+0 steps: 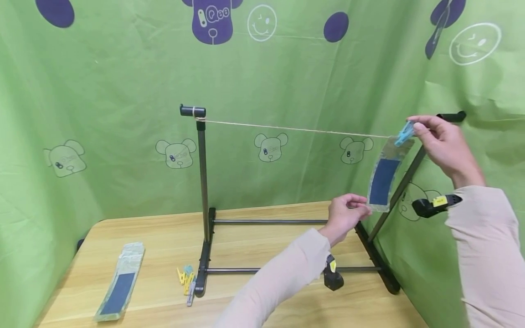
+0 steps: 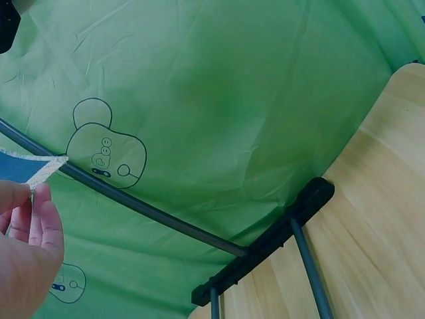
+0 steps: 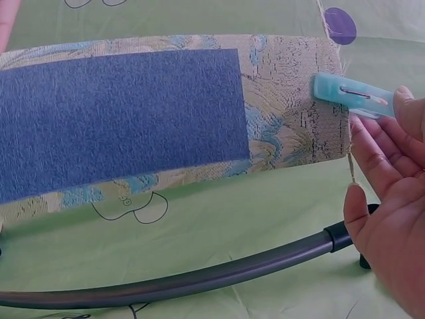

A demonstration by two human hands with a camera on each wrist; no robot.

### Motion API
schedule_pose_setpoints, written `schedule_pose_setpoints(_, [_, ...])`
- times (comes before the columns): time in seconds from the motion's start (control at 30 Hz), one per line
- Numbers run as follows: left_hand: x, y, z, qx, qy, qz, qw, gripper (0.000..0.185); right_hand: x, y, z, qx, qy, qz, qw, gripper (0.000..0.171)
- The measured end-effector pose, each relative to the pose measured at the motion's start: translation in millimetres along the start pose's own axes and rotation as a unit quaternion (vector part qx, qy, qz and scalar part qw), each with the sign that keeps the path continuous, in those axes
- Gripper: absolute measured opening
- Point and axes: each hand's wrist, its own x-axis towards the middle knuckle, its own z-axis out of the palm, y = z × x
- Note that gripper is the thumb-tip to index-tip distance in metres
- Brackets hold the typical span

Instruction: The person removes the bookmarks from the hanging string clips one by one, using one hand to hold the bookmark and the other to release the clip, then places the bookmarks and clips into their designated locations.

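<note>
A cloth strip (image 1: 384,178) with a dark blue middle hangs from the string (image 1: 295,130) of a black rack. A light blue clothespin (image 1: 405,133) clips its top edge to the string. My right hand (image 1: 415,127) pinches the clothespin's tail at the string's right end. In the right wrist view the clothespin (image 3: 348,93) bites the strip (image 3: 166,113), with my fingertips (image 3: 406,106) on its end. My left hand (image 1: 362,206) pinches the strip's bottom edge. The left wrist view shows that hand (image 2: 30,199) on a corner of the strip (image 2: 41,169).
A second cloth strip (image 1: 120,284) lies on the wooden table (image 1: 254,241) at the front left. Several clothespins (image 1: 186,278) lie by the rack's left foot. The rack's left post (image 1: 202,173) and base bars (image 1: 266,222) stand mid-table. Green cloth walls surround the table.
</note>
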Motion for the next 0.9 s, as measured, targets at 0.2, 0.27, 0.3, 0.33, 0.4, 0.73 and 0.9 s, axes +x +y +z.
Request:
schedule_pose_setpoints(0.2, [0.5, 0.5, -3.1, 0.008, 0.011, 0.003, 0.9999, 0.023, 1.5, -1.7, 2.4, 0.003, 0.023, -0.016, 1.000, 0.026])
schedule_pose_setpoints(0.27, [1.1, 0.3, -4.5, 0.013, 0.015, 0.004, 0.9998, 0.023, 2.1, -2.2, 3.4, 0.005, 0.033, -0.019, 0.999, 0.025])
schedule_pose_setpoints(0.3, [1.5, 0.3, -5.1, 0.017, 0.016, 0.005, 0.9997, 0.023, 2.2, -2.6, 3.8, 0.003, 0.037, -0.021, 0.999, 0.025])
schedule_pose_setpoints(0.33, [1.9, 0.3, -5.8, 0.022, 0.018, 0.007, 0.9996, 0.024, 2.4, -3.2, 4.3, 0.001, 0.041, -0.023, 0.999, 0.025])
schedule_pose_setpoints(0.4, [2.7, 0.4, -7.0, 0.023, 0.019, 0.010, 0.9995, 0.024, 2.9, -4.3, 5.0, -0.001, 0.050, -0.028, 0.998, 0.025])
schedule_pose_setpoints(0.73, [2.5, 1.6, -16.1, 0.046, 0.030, 0.009, 0.9985, 0.025, 3.7, -11.4, 6.9, 0.032, 0.079, -0.014, 0.996, 0.026])
schedule_pose_setpoints(0.9, [3.2, 5.7, -19.4, 0.070, 0.030, 0.023, 0.9968, 0.026, 5.2, -17.2, 6.7, 0.045, 0.100, -0.027, 0.994, 0.025])
